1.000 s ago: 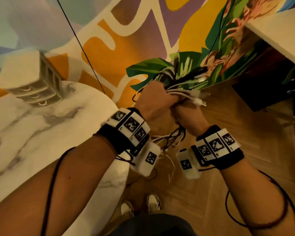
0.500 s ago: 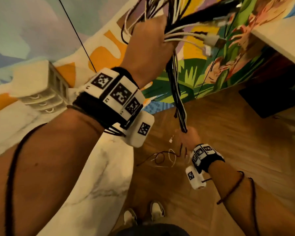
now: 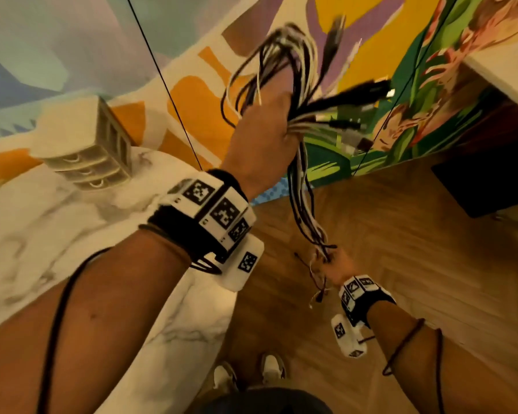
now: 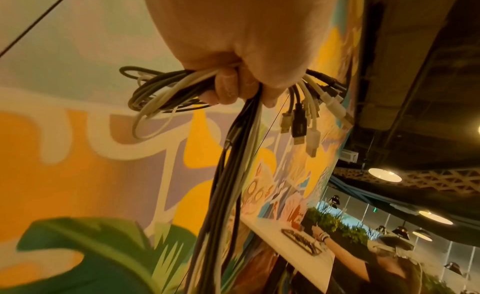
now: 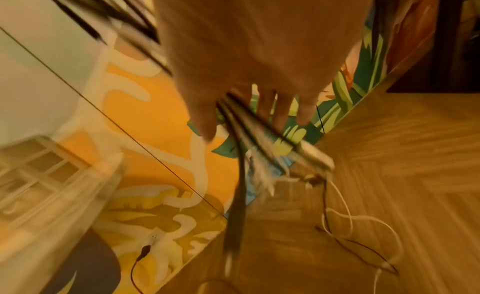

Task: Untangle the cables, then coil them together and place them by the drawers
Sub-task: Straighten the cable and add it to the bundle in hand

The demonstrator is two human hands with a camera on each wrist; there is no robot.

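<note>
A bundle of black and white cables [image 3: 304, 198] stretches between my two hands. My left hand [image 3: 266, 130] is raised high and grips the bundle's top in a fist, with loops [image 3: 269, 58] sticking up and USB plugs [image 3: 371, 91] fanning out to the right. In the left wrist view the left hand's fingers [image 4: 233, 86] curl round the cables [image 4: 228, 175], plugs [image 4: 301, 123] dangling. My right hand [image 3: 331, 264] is low over the floor and pinches the bundle's lower part; loose ends [image 5: 337, 226] trail below the right hand [image 5: 246, 113]. The white drawer unit [image 3: 87, 144] stands on the marble table.
The round white marble table [image 3: 72, 249] lies left, its edge beside my left forearm. Wooden floor [image 3: 401, 264] spreads right. A painted mural wall [image 3: 207, 109] is ahead, with a thin black wire [image 3: 168, 91] hanging before it. A white desk [image 3: 509, 67] sits upper right.
From hands clasped together on the bundle, my left hand rose high with the top while my right hand slid down the cables towards the floor, drawing them straight.
</note>
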